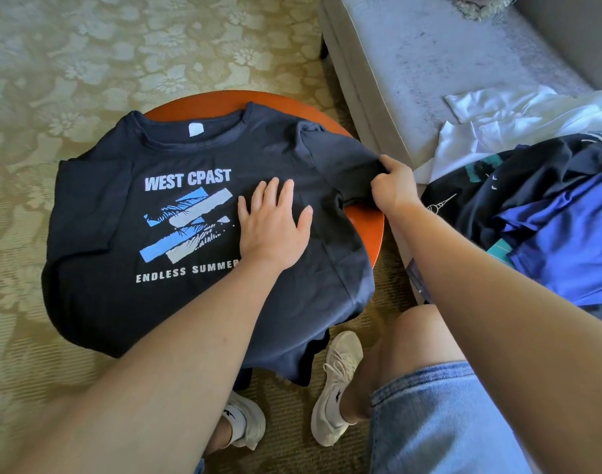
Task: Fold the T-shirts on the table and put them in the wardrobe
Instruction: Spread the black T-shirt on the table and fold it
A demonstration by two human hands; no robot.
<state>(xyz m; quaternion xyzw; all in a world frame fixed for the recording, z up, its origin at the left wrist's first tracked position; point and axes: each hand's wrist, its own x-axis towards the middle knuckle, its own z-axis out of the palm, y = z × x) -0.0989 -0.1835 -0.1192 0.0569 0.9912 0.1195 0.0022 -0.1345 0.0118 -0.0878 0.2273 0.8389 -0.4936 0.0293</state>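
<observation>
On the round orange-brown table (371,213), one navy T-shirt (121,268) lies print-up, its soft hem and sides drooping past the rim toward patterned carpet (70,63). Left hand (275,224) presses flat with fingers spread; right hand (393,186) pinches the sleeve (347,165) at the table's edge. Beside it, a grey sofa (412,63) holds one rumpled clothes pile (539,206).

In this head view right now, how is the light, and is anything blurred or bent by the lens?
Head view: bright daylight, soft shadows on the carpet; the navy T-shirt print reads sharply; the round table rim shines a little; the forearms bulge near the bottom edge from wide-angle distortion; the sofa edge curves.
</observation>
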